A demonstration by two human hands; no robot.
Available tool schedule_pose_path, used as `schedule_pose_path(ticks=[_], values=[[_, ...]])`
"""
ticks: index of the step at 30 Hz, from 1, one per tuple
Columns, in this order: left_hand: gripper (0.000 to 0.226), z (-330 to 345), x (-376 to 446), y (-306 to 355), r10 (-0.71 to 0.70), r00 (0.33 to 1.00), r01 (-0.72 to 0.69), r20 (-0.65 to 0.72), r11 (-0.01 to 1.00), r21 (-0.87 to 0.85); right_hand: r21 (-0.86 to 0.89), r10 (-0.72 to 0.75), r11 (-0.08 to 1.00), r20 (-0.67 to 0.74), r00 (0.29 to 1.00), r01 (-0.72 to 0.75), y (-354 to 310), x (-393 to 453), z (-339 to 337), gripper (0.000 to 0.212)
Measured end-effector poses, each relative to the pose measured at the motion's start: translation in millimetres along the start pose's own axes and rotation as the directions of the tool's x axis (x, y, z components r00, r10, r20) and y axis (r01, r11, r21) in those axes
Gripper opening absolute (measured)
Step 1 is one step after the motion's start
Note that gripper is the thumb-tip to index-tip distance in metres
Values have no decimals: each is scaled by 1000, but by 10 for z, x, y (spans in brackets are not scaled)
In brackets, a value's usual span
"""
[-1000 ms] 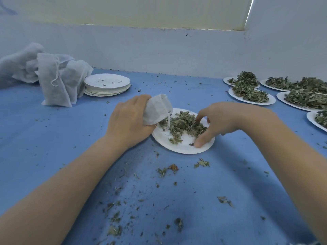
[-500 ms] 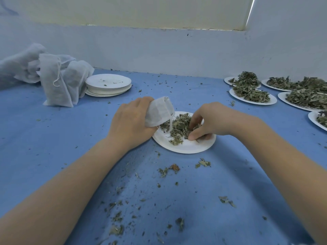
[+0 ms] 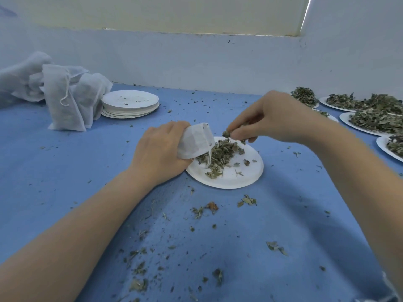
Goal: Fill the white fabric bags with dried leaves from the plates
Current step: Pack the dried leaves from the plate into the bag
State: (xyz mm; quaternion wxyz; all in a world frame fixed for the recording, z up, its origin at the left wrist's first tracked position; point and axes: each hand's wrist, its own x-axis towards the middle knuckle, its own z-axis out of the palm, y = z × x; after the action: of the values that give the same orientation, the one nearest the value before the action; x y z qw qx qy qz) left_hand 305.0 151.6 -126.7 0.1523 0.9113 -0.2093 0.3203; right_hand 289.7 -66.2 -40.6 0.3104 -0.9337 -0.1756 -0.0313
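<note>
Crumbs of leaf litter the blue cloth (image 3: pixel 250 247) nearest you. Your left hand (image 3: pixel 159 151) grips the white bag (image 3: pixel 195 140) over the plate (image 3: pixel 246 175); your right hand (image 3: pixel 270 118) pinches dried leaves (image 3: pixel 226 133). Tip the bag's mouth toward that pinch before releasing. Full plates (image 3: pixel 349 120) wait beyond.

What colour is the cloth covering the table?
Blue, a plain mid-blue tablecloth littered with leaf crumbs; seen in the head view.

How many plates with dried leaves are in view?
6: one plate at the centre, five plates at the right edge; more may lie outside the frame.
</note>
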Motion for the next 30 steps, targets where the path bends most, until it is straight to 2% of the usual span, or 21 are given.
schedule_pose_path(ticks=[6, 10, 12, 15, 17, 21, 23, 26, 28, 30], values=[[47, 16, -2, 29, 31, 999, -31, -20, 999, -7, -17, -70, 997, 20, 997, 70, -157, 5, 175, 10], [52, 24, 4, 72, -58, 998, 54, -27, 990, -133, 123, -117, 984, -120, 986, 132, -205, 21, 416, 22], [49, 28, 7, 66, -118, 993, 116, 0, 972, -206, 171, -128, 975, -77, 989, 140, -208, 22, 477, 31], [51, -8, 11, 64, -204, 979, 204, 29, 939, -277, 230, -156, 963, 64, 986, 138, -210, 9, 460, 41], [55, -26, 15, 63, -210, 977, 211, 35, 930, -300, 209, -171, 965, 54, 984, 157, -211, 16, 453, 44], [51, -35, 15, 70, -158, 987, 154, 8, 952, -263, 219, -136, 963, -104, 985, 157, -195, 40, 505, 30], [50, -27, 13, 72, -60, 997, 50, -50, 981, -189, 232, -145, 957, -144, 979, 176, -183, 47, 520, 23], [48, -34, 18, 99, 62, 992, -71, -105, 994, -80, 153, -171, 967, -191, 967, 202, -180, 56, 560, 21], [49, -39, 12, 114, 113, 985, -120, -127, 992, -48, 92, -196, 973, -166, 966, 213, -190, 50, 594, 20], [50, -52, 1, 123, 123, 983, -131, -133, 990, -54, 152, -222, 961, -71, 972, 231, -207, 25, 583, 20]])
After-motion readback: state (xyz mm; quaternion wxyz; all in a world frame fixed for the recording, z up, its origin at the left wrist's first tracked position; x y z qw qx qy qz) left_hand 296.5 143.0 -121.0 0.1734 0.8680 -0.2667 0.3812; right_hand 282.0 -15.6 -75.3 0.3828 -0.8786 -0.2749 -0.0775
